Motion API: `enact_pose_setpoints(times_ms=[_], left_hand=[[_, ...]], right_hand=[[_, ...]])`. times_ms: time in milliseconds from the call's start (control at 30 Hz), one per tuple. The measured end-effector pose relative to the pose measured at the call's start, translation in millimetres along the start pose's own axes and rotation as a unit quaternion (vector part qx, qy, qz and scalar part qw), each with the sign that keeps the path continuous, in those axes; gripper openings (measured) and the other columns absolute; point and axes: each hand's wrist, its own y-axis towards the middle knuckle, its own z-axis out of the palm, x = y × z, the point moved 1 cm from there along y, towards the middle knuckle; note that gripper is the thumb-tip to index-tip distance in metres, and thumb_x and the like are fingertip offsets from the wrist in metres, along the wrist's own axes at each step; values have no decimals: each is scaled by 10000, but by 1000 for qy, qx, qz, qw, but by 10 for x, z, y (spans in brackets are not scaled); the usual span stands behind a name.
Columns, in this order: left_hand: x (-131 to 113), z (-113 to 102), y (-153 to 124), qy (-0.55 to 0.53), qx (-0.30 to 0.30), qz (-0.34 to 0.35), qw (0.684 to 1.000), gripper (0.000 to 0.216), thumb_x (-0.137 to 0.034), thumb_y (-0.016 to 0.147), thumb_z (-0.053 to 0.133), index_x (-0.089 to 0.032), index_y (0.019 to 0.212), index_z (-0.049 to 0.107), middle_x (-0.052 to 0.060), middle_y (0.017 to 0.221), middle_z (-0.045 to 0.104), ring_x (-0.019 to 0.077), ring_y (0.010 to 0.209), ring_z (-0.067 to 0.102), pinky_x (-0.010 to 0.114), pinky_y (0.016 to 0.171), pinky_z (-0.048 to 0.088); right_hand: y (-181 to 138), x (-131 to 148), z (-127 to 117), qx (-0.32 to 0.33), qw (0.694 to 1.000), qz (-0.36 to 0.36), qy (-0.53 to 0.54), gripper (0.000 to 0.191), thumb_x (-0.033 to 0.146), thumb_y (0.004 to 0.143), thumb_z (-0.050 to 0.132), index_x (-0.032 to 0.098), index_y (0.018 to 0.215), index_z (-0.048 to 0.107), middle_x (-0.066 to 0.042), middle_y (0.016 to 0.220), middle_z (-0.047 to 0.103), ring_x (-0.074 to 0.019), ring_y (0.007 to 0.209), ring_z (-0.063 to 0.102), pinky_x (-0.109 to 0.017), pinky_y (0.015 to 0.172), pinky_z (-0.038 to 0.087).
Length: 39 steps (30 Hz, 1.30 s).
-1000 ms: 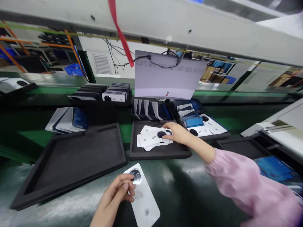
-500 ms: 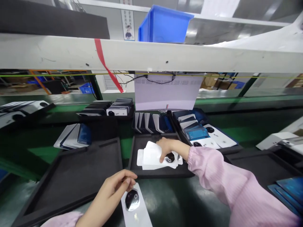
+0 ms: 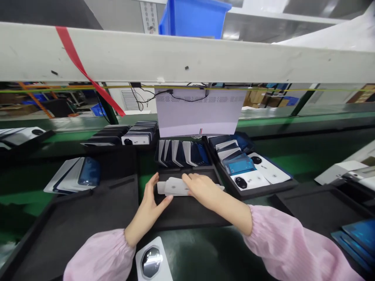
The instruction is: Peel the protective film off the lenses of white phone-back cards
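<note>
A small stack of thin white phone-back sheets (image 3: 175, 186) lies in the black foam tray (image 3: 187, 218) at the middle. My right hand (image 3: 202, 189) is closed on the stack from above, its fingers bent over the sheets and covering their right part. My left hand (image 3: 152, 205) is at the stack's left end, thumb and fingers spread apart; whether it touches the sheets I cannot tell. Below my left wrist, a single white phone-back sheet (image 3: 165, 269) with a dark, shiny camera window lies on the green bench.
Dark and white sheets (image 3: 181, 153) stand in a row behind the middle tray. To the right, another tray (image 3: 254, 191) holds white and blue-filmed sheets. A wide black tray (image 3: 96, 218) is at the left. A white panel (image 3: 200, 113) and a beam (image 3: 187, 58) cross the back.
My left hand has moved up from the single sheet to the left end of the stack, its fingers now spread. My right hand stays on the stack, which looks neater and flatter.
</note>
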Motion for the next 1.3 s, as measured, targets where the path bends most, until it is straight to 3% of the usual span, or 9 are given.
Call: enact_pose_setpoints(times_ms=[200,433,600,667,833,967,1033,1167,1300], left_hand=[[2,154,95,-5,64,-1,998,609,-289,940,717,-202,1480,447,122,1325,650,346,1244,627,618,1094,455],[-103,179,31,10,100,7,995,285,-219,950,705,-175,1221,630,83,1194,700,287,1099,687,535,980,553],[-183,288,-54,28,98,68,992,448,-186,967,670,-200,1394,538,124,1444,577,328,1293,596,600,1122,448],[-185,312,-75,42,91,82,992,412,-178,991,636,-198,1392,541,125,1451,566,321,1279,607,591,1106,470],[-223,326,-111,99,69,91,989,172,-170,1033,584,-183,1175,680,65,1122,717,254,1074,702,503,978,572],[-324,306,-145,150,8,81,985,169,-154,1041,569,-175,1175,671,56,1091,721,229,991,719,458,908,603],[-349,298,-156,183,-43,63,980,154,-148,1032,584,-163,1165,662,54,1087,709,231,983,713,460,900,602],[-280,347,-194,236,-123,22,964,142,-141,1001,639,-144,1141,659,59,1105,699,231,955,712,449,857,617],[-141,455,-264,244,-141,18,959,259,-137,994,655,-149,1252,636,78,1173,705,256,1033,721,476,899,624]], right_hand=[[-109,-218,173,-45,996,-3,81,423,324,942,734,173,1316,608,-97,1265,662,-293,1179,642,-545,1012,527],[-548,-641,615,-140,937,41,317,591,304,909,752,190,1422,480,-125,1397,568,-307,1242,604,-513,1006,548],[-601,-525,880,-168,890,46,421,688,267,937,688,211,1518,325,-136,1455,497,-331,1322,538,-588,1115,446],[-592,-496,880,-168,880,46,441,680,277,953,673,211,1529,317,-122,1383,546,-329,1291,559,-612,1123,420],[-491,-609,724,-147,870,48,469,489,322,982,667,195,1422,496,-79,1212,645,-264,1079,661,-555,1031,497],[-66,-713,503,-140,843,44,517,399,317,972,693,184,1333,585,-84,1258,653,-260,1107,661,-518,1000,531],[222,-602,443,-143,816,64,556,405,325,984,678,188,1351,577,-101,1343,618,-276,1178,638,-513,996,542],[616,-55,517,-97,764,104,630,410,422,1030,596,182,1361,570,-103,1270,658,-240,1045,696,-457,890,600],[725,352,618,-60,757,107,642,401,376,1000,657,182,1345,589,-102,1297,654,-259,1113,678,-487,946,579]])
